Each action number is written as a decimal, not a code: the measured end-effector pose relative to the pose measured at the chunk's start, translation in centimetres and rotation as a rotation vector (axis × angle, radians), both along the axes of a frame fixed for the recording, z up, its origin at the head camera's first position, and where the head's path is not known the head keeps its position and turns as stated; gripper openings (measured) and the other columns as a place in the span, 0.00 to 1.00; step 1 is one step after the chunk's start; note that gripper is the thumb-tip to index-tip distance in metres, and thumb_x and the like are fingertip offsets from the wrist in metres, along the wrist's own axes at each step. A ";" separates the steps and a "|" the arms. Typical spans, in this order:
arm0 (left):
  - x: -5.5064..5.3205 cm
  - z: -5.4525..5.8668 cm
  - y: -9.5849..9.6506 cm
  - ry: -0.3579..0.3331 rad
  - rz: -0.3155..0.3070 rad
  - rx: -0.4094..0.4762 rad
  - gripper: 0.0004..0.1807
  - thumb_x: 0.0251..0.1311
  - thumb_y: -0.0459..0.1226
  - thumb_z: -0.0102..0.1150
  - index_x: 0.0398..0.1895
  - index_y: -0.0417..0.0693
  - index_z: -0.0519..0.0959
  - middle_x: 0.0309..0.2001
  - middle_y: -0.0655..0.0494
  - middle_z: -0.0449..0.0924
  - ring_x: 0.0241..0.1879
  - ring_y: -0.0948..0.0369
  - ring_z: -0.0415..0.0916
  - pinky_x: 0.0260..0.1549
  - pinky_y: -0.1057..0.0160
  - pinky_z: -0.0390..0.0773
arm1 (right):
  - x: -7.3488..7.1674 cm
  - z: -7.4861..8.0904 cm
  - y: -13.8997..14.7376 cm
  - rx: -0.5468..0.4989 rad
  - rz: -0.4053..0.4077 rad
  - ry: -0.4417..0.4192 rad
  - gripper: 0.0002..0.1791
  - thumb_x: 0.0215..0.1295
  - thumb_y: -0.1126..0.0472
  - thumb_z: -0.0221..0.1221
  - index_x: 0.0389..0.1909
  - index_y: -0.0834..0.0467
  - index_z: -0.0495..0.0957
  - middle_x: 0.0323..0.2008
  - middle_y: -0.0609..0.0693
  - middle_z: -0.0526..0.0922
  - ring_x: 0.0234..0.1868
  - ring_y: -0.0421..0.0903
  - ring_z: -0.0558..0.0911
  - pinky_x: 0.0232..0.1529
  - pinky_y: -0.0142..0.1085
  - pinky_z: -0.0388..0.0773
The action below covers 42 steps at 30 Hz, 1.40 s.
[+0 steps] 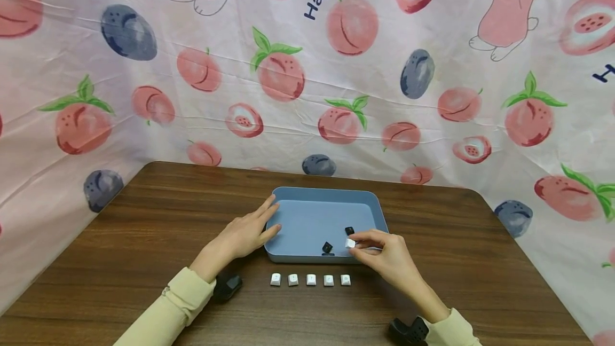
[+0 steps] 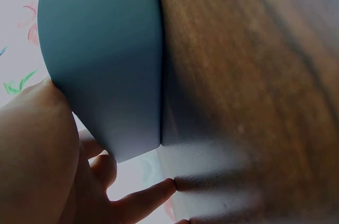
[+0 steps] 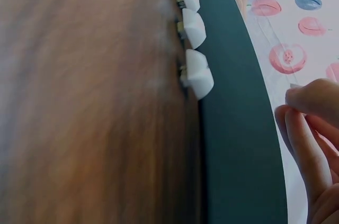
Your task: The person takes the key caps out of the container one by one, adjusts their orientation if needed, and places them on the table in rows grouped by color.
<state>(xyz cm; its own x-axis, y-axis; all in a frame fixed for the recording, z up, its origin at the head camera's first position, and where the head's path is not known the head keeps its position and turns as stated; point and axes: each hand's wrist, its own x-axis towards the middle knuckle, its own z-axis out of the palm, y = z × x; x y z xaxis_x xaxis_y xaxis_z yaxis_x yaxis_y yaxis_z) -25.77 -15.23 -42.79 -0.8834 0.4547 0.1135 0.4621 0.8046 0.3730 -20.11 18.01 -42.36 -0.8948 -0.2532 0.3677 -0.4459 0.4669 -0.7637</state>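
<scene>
Over the front right part of the blue tray (image 1: 307, 228), my right hand (image 1: 386, 254) pinches a white keycap (image 1: 350, 243) between thumb and fingertips. The right wrist view shows only a sliver of it at the fingertips. Two black keycaps lie in the tray: one (image 1: 349, 230) just behind the pinched keycap, the other (image 1: 327, 247) near the front wall. At the tray's left side rests my left hand (image 1: 242, 234), its fingers extended and thumb at the rim. In front of the tray several white keycaps (image 1: 311, 280) stand in a row on the table.
The brown wood-grain table (image 1: 192, 196) extends around the tray. A fruit-patterned curtain (image 1: 298, 122) hangs behind and beside it. Black wrist devices show at the left wrist (image 1: 227, 288) and the right wrist (image 1: 408, 331).
</scene>
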 end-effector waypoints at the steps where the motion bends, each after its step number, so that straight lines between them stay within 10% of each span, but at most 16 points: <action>1: 0.0 0.0 0.0 0.000 0.000 0.000 0.35 0.79 0.49 0.47 0.80 0.43 0.57 0.82 0.44 0.46 0.68 0.40 0.71 0.58 0.36 0.73 | 0.3 -0.1 0.3 0.000 -0.004 -0.012 0.11 0.59 0.67 0.72 0.43 0.57 0.89 0.41 0.53 0.89 0.39 0.37 0.88 0.41 0.30 0.85; 18: -0.3 -0.2 -0.1 -0.005 -0.004 -0.010 0.35 0.79 0.50 0.46 0.81 0.43 0.56 0.82 0.44 0.46 0.68 0.39 0.71 0.58 0.36 0.73 | 2.4 -1.5 3.4 0.040 0.173 -0.055 0.10 0.60 0.68 0.71 0.42 0.62 0.87 0.39 0.56 0.89 0.37 0.35 0.88 0.38 0.34 0.86; 42: -0.2 0.3 0.2 -0.023 0.004 -0.014 0.35 0.79 0.50 0.46 0.81 0.43 0.56 0.82 0.44 0.45 0.68 0.40 0.71 0.57 0.37 0.74 | 2.2 -1.2 4.2 0.256 0.133 -0.139 0.07 0.59 0.60 0.73 0.38 0.52 0.90 0.26 0.38 0.85 0.27 0.29 0.80 0.29 0.28 0.76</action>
<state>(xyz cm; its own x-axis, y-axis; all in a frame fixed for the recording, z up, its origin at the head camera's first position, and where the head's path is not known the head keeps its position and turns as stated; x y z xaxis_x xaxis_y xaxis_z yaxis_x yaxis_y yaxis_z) -25.97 -15.02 -42.50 -0.8876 0.4523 0.0868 0.4500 0.8118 0.3722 -17.95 22.19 -43.52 -0.8850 -0.4396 0.1533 -0.4152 0.5961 -0.6872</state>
